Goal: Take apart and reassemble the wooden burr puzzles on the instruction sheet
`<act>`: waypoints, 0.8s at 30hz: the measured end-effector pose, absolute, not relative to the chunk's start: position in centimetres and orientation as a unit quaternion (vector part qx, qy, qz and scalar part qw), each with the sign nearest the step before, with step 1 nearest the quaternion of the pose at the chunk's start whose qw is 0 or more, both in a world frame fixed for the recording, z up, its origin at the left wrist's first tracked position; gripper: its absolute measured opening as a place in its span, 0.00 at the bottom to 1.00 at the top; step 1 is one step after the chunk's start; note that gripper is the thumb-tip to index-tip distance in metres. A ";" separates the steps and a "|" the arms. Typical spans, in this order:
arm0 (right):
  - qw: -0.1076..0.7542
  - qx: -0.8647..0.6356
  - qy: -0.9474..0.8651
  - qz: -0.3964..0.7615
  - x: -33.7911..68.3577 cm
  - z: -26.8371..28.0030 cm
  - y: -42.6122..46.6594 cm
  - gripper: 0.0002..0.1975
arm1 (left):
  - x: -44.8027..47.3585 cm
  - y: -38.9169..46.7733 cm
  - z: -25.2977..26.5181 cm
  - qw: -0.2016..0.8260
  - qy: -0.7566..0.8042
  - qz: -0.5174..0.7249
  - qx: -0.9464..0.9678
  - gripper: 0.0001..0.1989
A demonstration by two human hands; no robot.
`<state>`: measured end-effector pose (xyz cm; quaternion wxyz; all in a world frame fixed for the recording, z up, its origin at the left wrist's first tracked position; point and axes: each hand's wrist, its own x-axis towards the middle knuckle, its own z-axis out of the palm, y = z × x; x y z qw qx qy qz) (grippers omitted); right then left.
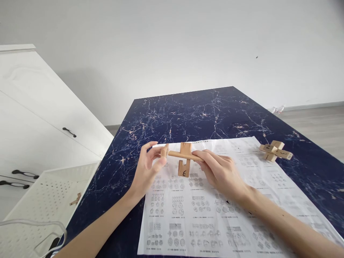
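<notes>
Between my hands is a notched wooden puzzle piece [184, 171] with a dark numeral on its lower end. A slim wooden bar [176, 154] crosses it, and the two appear joined. My right hand [219, 168] pinches the bar's right end. At the bar's left end, my left hand [146, 166] grips a small wooden block [165, 150] between thumb and fingers; whether block and bar touch, I cannot tell. Beneath lies a large white instruction sheet [153, 247] printed with rows of puzzle diagrams. An assembled wooden cross puzzle [276, 150] with marked numerals rests at the sheet's upper right edge.
The sheet lies on a dark blue marbled table [185, 111]. Left of it stand a white cabinet [48, 118] with black handles and a white perforated surface [40, 200]. That surface bears another wooden piece [75, 199] and a pale cable [34, 223].
</notes>
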<state>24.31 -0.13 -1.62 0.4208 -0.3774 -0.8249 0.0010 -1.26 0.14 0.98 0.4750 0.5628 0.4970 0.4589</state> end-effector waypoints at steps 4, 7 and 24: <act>0.428 -0.378 -0.821 -0.005 24.3 -1.6 -0.1 0.13 | -2.1 1.5 0.8 0.348 0.562 0.464 0.590 0.35; 0.423 -0.377 -0.824 0.005 24.3 -1.4 -0.1 0.13 | -2.8 2.4 0.4 0.218 0.608 0.423 0.636 0.40; 0.407 -0.353 -0.842 0.023 24.0 -2.1 -0.3 0.09 | -4.5 3.9 -1.5 -0.013 0.669 0.227 0.708 0.33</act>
